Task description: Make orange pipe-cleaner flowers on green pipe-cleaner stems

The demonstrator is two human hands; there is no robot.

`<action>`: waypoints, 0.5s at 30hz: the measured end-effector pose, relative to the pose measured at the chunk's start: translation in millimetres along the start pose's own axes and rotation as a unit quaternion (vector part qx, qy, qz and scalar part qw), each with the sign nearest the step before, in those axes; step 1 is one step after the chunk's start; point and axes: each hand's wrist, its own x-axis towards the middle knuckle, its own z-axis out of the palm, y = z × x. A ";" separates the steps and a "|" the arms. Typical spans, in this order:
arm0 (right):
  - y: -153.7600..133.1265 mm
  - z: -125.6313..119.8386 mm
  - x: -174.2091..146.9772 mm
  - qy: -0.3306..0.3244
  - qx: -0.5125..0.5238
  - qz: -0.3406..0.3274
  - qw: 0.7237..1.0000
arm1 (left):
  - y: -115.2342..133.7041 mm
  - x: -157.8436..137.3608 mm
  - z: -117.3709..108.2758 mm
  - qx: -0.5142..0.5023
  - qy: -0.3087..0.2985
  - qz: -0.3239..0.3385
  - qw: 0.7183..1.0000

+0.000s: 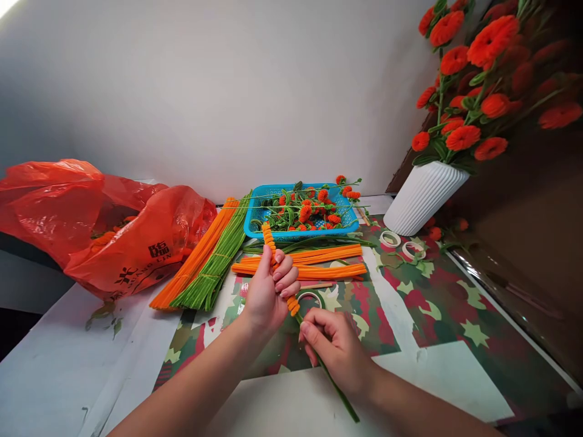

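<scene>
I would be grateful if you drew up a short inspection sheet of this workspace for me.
Surface: camouflage-patterned cover, with pale areas around it.
Job's things: orange coil, partly hidden by fingers; green stem extending from its lower end.
Clutter: blue basket of small flowers and greenery; orange bundle beside green bundle; white rings, probably tape.
Hands: left hand grips the coil; right hand pinches the stem.
Cables: nothing seen.
Surroundings: red plastic bag at left; white vase of red-orange flowers at right; plain wall behind.
</scene>
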 end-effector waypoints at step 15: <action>6.1 1.5 0.2 -0.007 0.017 0.014 1.000 | -3.6 -0.6 -2.6 0.020 0.003 0.020 1.000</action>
